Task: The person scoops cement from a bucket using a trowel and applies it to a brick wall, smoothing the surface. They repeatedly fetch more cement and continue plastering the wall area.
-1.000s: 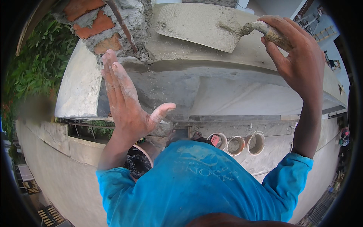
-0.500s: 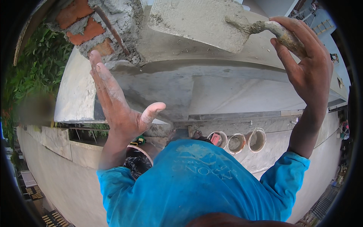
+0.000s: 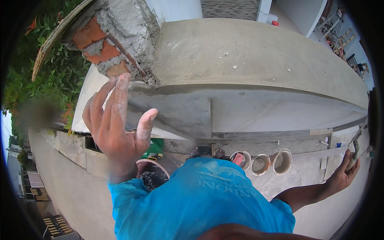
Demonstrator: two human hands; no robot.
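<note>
My left hand (image 3: 120, 128), dusted with pale powder, is raised with its fingers stretched out and thumb apart. Its fingertips are just below the broken brick corner (image 3: 105, 52), where rough grey mortar (image 3: 130, 28) surrounds orange bricks; whether they touch it I cannot tell. Out at the far right, my right hand (image 3: 347, 172) grips a plastering trowel by its cement-crusted handle (image 3: 354, 155). The trowel's blade (image 3: 320, 153) shows as a thin grey strip reaching left from the hand.
A plastered ledge (image 3: 240, 52) with small crumbs curves across ahead. Below stand several buckets, among them one with grey mix (image 3: 261, 165) and another (image 3: 282, 161) beside it. A pink-rimmed tub (image 3: 160, 163) is near my left elbow. Green plants (image 3: 48, 76) grow at left.
My right hand has swung down and outward to the right with the trowel, away from above the ledge. The left hand stays open by the brick corner, its fingers slightly more spread.
</note>
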